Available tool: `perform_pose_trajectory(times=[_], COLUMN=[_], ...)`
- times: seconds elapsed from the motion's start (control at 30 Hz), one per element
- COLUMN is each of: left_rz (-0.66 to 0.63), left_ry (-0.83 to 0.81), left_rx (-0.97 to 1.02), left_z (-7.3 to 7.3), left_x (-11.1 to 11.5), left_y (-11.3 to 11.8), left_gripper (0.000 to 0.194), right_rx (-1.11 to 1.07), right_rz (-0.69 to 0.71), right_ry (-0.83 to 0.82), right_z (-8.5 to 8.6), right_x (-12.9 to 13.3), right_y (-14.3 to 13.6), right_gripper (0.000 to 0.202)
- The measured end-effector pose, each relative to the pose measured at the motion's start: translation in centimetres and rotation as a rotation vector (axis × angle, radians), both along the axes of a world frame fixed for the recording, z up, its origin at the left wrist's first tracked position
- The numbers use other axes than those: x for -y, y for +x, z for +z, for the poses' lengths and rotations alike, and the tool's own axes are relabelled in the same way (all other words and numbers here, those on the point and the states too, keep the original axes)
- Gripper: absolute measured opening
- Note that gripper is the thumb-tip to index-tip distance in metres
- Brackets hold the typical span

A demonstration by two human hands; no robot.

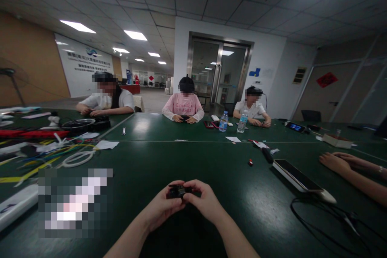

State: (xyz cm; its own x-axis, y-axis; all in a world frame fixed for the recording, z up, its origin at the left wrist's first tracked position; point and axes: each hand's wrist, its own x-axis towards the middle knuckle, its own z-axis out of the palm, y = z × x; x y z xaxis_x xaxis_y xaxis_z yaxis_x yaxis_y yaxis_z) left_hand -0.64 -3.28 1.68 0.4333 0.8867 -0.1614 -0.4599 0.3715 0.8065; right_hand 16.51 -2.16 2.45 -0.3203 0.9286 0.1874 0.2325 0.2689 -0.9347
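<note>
A small black object (180, 192) is held between both hands above the dark green table (151, 161), near its front edge. My left hand (165, 205) wraps round its left side with the fingers curled. On the right side, my right hand (203, 198) pinches it between thumb and fingers. Its details are too small and dark to make out, and the fingers partly cover it.
Cables and a white power strip (21, 205) lie at the left. To the right are a black-screened device (298, 175), a black cable (305, 221) and another person's hands (338, 163). Two bottles (223, 122) stand farther back, where three people sit.
</note>
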Motion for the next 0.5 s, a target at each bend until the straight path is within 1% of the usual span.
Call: perform_pose_trajectory(times=[0.3,0.5], left_rz=[0.007,0.011], left_ry=[-0.011,0.014], left_rx=[-0.025,0.006], left_z=[0.11,-0.82], left_x=[0.07,-0.48], left_y=[0.21,-0.03], left_gripper=[0.049,0.047], right_rx=[0.015,0.0], right_rz=[0.016,0.018], right_ry=[-0.008,-0.006], right_z=[-0.29,0.05], right_x=[-0.19,-0.14], right_y=[0.09,0.11], right_gripper=[0.024,0.026])
